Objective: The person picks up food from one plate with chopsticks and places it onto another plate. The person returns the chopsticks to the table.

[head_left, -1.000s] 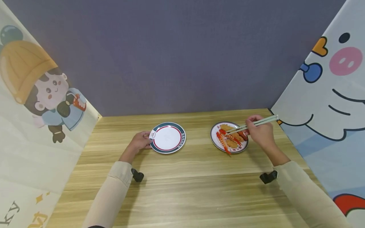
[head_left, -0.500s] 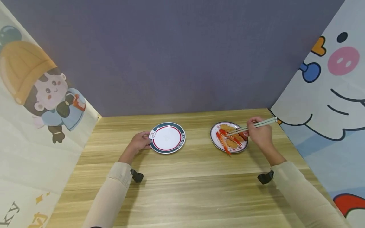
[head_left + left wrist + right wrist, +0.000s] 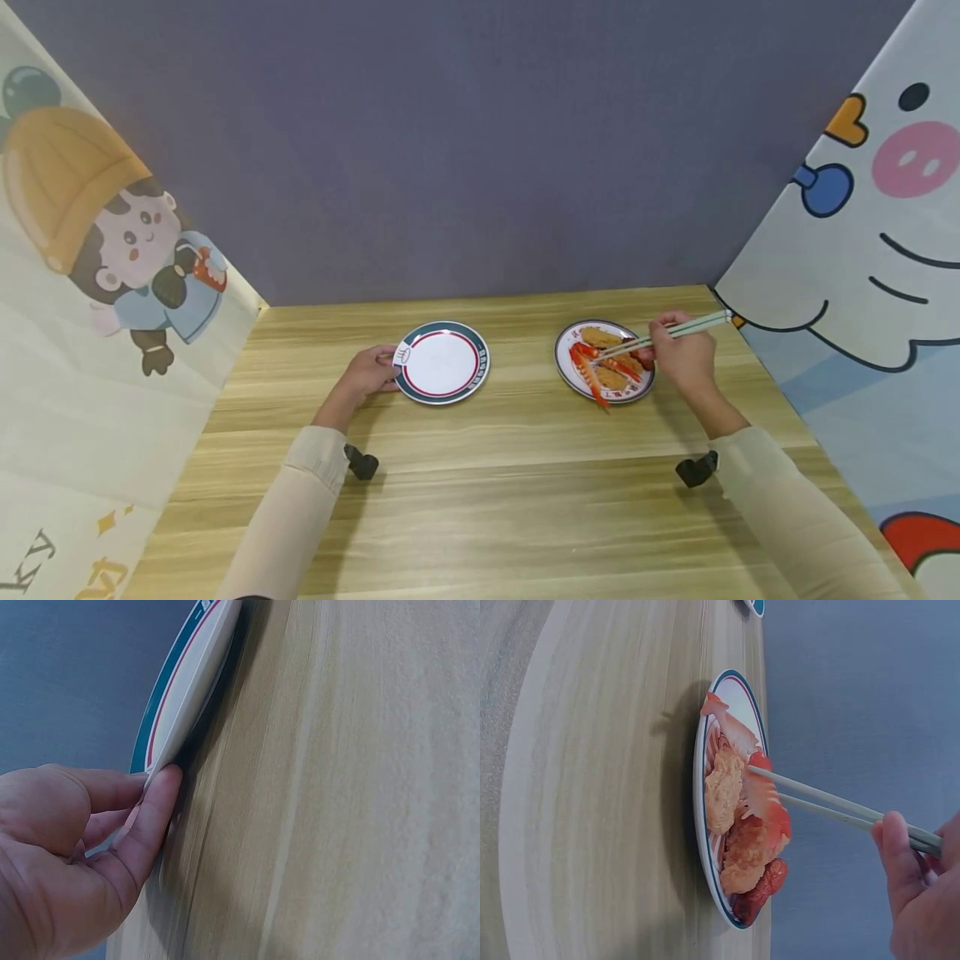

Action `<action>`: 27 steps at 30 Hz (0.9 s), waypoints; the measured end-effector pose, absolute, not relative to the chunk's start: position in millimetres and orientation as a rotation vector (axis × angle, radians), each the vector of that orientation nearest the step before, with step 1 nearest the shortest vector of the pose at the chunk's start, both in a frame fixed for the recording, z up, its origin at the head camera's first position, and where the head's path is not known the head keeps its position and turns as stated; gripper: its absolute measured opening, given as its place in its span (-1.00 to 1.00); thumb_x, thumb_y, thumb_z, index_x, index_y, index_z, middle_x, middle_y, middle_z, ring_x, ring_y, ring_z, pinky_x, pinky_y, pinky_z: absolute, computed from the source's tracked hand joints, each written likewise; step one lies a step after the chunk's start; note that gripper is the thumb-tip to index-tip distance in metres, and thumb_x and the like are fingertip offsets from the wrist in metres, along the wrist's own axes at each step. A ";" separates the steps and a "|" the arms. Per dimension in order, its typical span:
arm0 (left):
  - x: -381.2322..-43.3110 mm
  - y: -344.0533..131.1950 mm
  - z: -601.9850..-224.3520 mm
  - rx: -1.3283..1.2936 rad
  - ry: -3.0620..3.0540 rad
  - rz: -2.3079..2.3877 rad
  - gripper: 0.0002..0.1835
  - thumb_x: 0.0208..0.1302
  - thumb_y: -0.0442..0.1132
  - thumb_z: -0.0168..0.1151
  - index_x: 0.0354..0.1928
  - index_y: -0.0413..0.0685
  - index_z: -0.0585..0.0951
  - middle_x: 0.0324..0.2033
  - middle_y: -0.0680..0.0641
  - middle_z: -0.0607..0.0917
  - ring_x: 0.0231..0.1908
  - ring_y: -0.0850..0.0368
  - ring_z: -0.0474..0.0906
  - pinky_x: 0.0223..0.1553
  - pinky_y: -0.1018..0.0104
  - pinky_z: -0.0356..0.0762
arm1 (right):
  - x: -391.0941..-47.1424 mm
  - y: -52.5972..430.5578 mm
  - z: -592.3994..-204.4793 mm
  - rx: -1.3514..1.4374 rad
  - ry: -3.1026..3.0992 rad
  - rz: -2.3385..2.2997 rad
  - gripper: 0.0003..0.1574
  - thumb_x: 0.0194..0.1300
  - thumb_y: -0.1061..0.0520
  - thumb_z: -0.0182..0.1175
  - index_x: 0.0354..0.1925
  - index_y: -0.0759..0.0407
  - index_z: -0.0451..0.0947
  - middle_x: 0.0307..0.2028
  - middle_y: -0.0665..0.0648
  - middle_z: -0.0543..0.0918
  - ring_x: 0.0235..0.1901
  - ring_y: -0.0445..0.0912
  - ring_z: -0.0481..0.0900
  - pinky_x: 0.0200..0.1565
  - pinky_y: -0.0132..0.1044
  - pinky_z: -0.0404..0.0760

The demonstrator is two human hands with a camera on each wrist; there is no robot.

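My left hand (image 3: pixel 369 372) pinches the left rim of a white plate (image 3: pixel 441 363) with a green border and a red ring. In the left wrist view, the thumb lies on the top of that rim and fingers reach beneath it. Pale green chopsticks (image 3: pixel 686 327) are held in my right hand (image 3: pixel 684 352). Their tips touch or nearly touch a red-orange shrimp (image 3: pixel 763 799) on a second plate (image 3: pixel 566 373). Another shrimp (image 3: pixel 588 377) lies there with its tail over the front rim. Beside them sit breaded golden pieces (image 3: pixel 724 791) and a dark red glazed piece (image 3: pixel 761 891).
Both plates rest on a wood-grain table (image 3: pixel 495 500), with a gap between them. A grey-purple panel (image 3: pixel 480 150) rises behind the table. Printed cartoon panels stand at left (image 3: pixel 97 400) and right (image 3: pixel 847 267).
My right hand has shifted down slightly, and the chopsticks lie at a somewhat flatter angle with their tips a little lower among the shrimp. The left hand and its plate have stayed in place.
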State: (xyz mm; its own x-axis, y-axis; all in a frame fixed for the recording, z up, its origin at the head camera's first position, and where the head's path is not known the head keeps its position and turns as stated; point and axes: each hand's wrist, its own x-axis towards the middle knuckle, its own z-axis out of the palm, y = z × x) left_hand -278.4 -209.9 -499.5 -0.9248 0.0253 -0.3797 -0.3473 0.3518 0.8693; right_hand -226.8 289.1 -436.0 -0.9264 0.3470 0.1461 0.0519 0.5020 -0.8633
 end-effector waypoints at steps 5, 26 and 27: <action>-278.6 -209.7 -499.0 -0.281 2.304 1.583 -0.41 0.39 -0.49 0.15 0.44 -0.18 0.38 0.04 -0.30 0.54 -0.31 0.14 0.65 -0.20 0.33 0.84 | -229.2 292.6 -440.1 -0.405 -2.340 1.528 -0.75 0.46 0.10 0.10 -0.12 0.30 0.52 -0.59 -0.04 0.61 -0.68 -0.24 0.68 -0.62 -0.41 0.74; -279.5 -209.4 -501.0 -0.279 2.304 1.592 -0.43 0.39 -0.50 0.14 0.43 -0.18 0.40 -0.02 -0.28 0.55 -0.35 0.15 0.66 -0.21 0.34 0.84 | -230.8 289.4 -433.0 -0.463 -2.002 1.861 -0.90 0.46 0.21 0.10 -0.28 0.16 0.48 -0.49 0.11 0.57 -0.68 -0.23 0.69 -0.49 -0.43 0.78; -279.6 -209.3 -501.1 -0.274 2.307 1.590 -0.43 0.39 -0.50 0.14 0.43 -0.18 0.40 -0.02 -0.28 0.55 -0.36 0.16 0.66 -0.22 0.34 0.84 | -231.3 288.1 -432.7 -0.456 -1.984 1.877 -0.90 0.46 0.22 0.09 -0.28 0.16 0.49 -0.50 0.11 0.56 -0.68 -0.22 0.69 -0.49 -0.43 0.78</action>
State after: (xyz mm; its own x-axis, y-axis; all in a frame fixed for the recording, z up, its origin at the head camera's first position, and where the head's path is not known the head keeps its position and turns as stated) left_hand -279.6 -209.3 -501.1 -0.9289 0.0257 -0.3694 -0.3361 0.3604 0.8701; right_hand -231.3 288.1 -432.7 -0.8789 0.4748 0.0458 -0.0194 0.0603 -0.9980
